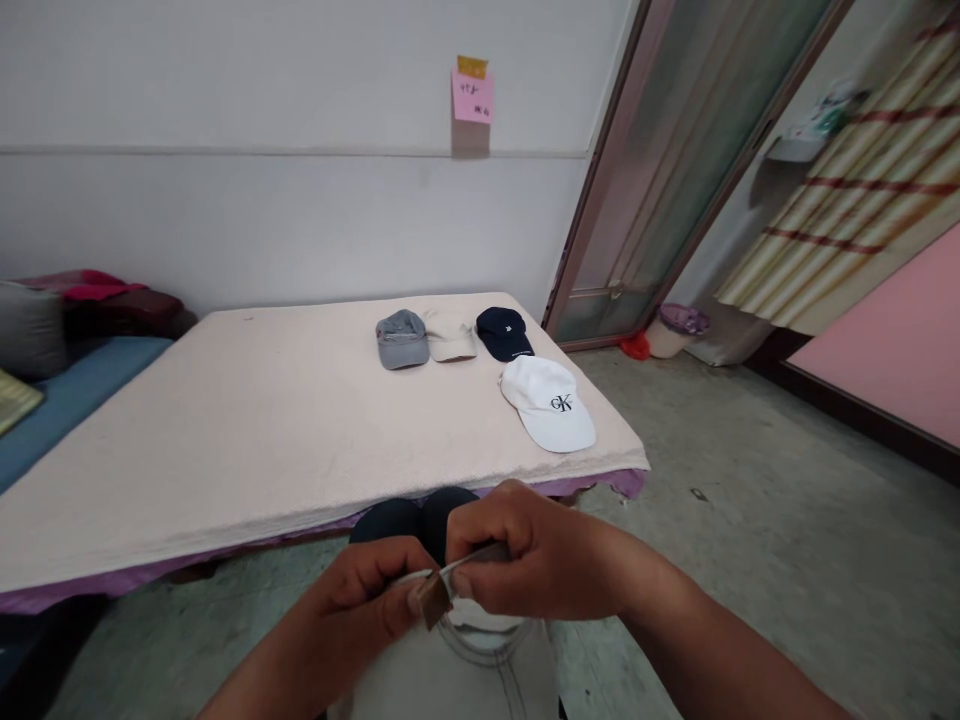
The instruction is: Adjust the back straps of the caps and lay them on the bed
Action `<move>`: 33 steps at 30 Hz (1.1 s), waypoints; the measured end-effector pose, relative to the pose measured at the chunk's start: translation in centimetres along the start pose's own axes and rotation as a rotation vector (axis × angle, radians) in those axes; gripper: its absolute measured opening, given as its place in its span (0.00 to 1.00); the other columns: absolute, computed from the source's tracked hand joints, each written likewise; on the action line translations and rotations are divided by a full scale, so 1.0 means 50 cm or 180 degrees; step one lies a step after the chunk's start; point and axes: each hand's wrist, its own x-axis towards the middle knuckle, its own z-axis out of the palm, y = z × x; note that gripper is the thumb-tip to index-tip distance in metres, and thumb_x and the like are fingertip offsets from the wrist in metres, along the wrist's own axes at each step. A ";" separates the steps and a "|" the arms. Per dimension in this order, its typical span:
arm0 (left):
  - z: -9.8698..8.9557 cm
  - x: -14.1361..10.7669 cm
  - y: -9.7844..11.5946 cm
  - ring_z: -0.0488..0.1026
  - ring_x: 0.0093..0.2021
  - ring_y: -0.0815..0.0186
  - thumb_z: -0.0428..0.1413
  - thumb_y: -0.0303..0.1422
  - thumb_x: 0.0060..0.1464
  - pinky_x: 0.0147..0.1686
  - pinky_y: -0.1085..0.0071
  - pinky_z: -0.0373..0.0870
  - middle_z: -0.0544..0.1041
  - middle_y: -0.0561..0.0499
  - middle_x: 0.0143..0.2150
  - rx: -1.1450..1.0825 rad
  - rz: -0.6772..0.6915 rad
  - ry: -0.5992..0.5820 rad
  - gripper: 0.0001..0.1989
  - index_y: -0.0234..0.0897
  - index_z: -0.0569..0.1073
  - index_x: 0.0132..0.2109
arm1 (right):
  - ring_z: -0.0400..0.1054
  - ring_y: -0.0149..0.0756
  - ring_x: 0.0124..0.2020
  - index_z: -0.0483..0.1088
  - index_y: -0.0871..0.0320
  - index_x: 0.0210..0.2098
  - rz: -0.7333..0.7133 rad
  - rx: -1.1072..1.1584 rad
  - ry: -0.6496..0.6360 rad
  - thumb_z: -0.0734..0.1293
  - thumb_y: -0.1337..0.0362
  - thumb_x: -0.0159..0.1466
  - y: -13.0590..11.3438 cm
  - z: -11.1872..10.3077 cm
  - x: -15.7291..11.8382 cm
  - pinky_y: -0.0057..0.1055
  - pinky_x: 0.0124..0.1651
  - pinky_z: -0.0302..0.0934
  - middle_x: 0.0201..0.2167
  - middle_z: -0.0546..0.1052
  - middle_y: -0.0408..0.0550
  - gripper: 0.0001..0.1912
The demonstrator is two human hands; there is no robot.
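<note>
A pale cap (457,675) is close to my body, its curved back opening and stitching facing up. My left hand (367,600) is closed, thumb and fingers pinching the cap's strap at a brownish buckle (433,600). Just to the right, my right hand (532,555) is closed as well, gripping the other stretch of the strap. The strap runs taut between the two hands. The fingertips of both hands hide part of it, and the cap's brim is out of sight.
Ahead is a bed (247,430) with a pale cover. On its right side lie a grey cap (403,340), a beige cap (451,338), a navy cap (504,332) and a white cap (547,400). A waste bin (675,330) stands on the floor by a sliding door (637,180).
</note>
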 end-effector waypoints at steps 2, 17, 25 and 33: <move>0.002 0.001 0.004 0.53 0.25 0.72 0.56 0.43 0.56 0.26 0.76 0.54 0.63 0.57 0.24 -0.0059 -0.0112 0.0058 0.14 0.37 0.75 0.31 | 0.56 0.22 0.24 0.67 0.60 0.26 -0.0003 -0.0016 0.0084 0.63 0.71 0.57 0.001 0.002 -0.001 0.21 0.24 0.48 0.21 0.64 0.36 0.04; 0.015 0.006 0.020 0.50 0.24 0.72 0.59 0.45 0.51 0.23 0.75 0.49 0.59 0.58 0.24 -0.0447 -0.0553 0.0108 0.16 0.36 0.70 0.28 | 0.53 0.22 0.22 0.69 0.62 0.28 0.0013 0.0694 -0.0040 0.66 0.64 0.61 0.017 0.007 0.007 0.21 0.23 0.47 0.20 0.63 0.37 0.08; 0.010 0.010 0.020 0.49 0.23 0.73 0.57 0.43 0.53 0.22 0.75 0.47 0.58 0.59 0.23 -0.0122 -0.0416 0.0191 0.15 0.36 0.68 0.28 | 0.55 0.23 0.21 0.69 0.62 0.30 0.0218 0.1444 -0.0212 0.69 0.53 0.60 0.043 0.007 0.010 0.22 0.23 0.50 0.20 0.65 0.38 0.16; 0.011 0.016 0.017 0.54 0.25 0.72 0.60 0.43 0.51 0.25 0.75 0.50 0.63 0.57 0.25 -0.0432 -0.0496 0.0204 0.15 0.35 0.70 0.31 | 0.53 0.20 0.15 0.68 0.63 0.35 0.0057 0.2481 -0.0076 0.70 0.60 0.60 0.071 0.020 0.008 0.20 0.17 0.46 0.20 0.68 0.38 0.11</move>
